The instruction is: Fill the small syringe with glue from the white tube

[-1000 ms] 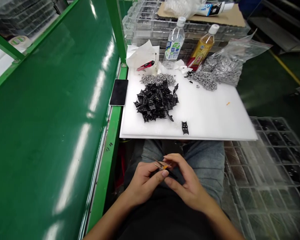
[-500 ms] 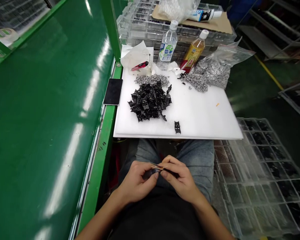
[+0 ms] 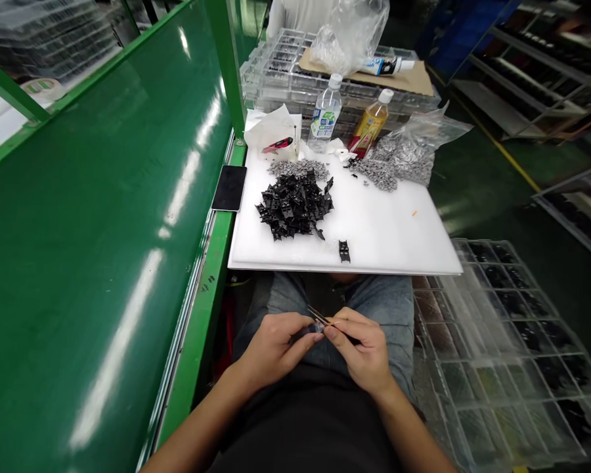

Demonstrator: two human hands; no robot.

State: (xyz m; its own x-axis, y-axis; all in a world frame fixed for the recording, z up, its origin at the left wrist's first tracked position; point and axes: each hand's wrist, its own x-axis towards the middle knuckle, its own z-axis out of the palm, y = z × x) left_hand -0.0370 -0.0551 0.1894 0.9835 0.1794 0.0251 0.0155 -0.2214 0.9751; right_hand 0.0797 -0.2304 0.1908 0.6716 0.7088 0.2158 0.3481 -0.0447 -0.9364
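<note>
Both hands meet over my lap, below the white board. My right hand is closed on thin tweezers, whose tips point up and left. In a pinch, my left hand holds a small dark part, mostly hidden by the fingers. On the board lie a pile of black clips and, apart from it near the front edge, a single black clip. Small grey pieces lie behind the pile.
A phone rests on the green frame at left. Two bottles and a bag of grey pieces stand at the board's back. Clear compartment trays sit low at right; a person's pale clothing shows behind.
The view has shifted slightly. The tweezers now stand out more steeply from my right hand, tips up and left. My hands stay close together.
</note>
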